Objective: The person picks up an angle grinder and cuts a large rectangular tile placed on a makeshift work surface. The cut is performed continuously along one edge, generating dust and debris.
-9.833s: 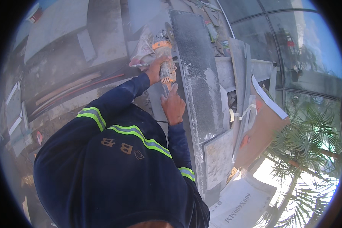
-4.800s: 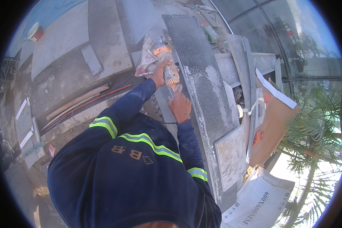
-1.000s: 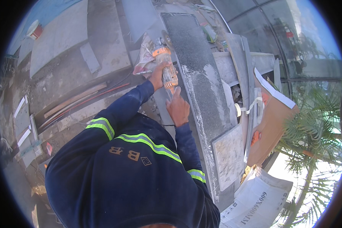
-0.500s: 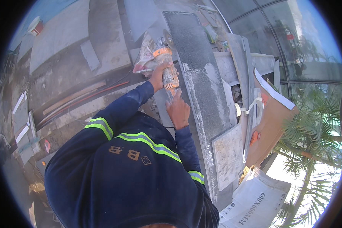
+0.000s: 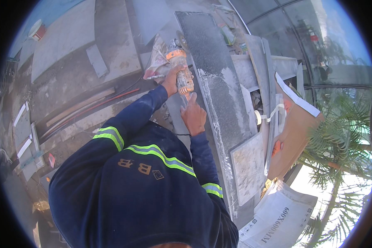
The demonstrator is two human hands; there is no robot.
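An orange and grey angle grinder [image 5: 180, 66], coated in dust, is gripped in both my hands. My left hand [image 5: 170, 81] wraps round its body behind the orange collar. Farther back, my right hand [image 5: 194, 115] closes on its rear handle, with a finger lying along it. The round disc [image 5: 181, 38] at the grinder's head is at the left edge of a long dark grey stone slab [image 5: 219, 62]. White dust streaks the slab's surface and near edge. Left of the grinder head lies a crumpled plastic bag [image 5: 156, 62].
A pale square tile [image 5: 249, 167] lies against the slab's right side. Cardboard [image 5: 293, 132], stone strips and a palm [image 5: 339, 144] are at the right, below glass panels [image 5: 330, 45]. On the left are large slabs [image 5: 66, 37], wooden strips [image 5: 80, 106] and a bucket [image 5: 37, 30].
The grinder and both hands keep nearly the same place, with the disc slightly farther along the slab's edge. Pale dust hangs around the far end. The view has shifted slightly.
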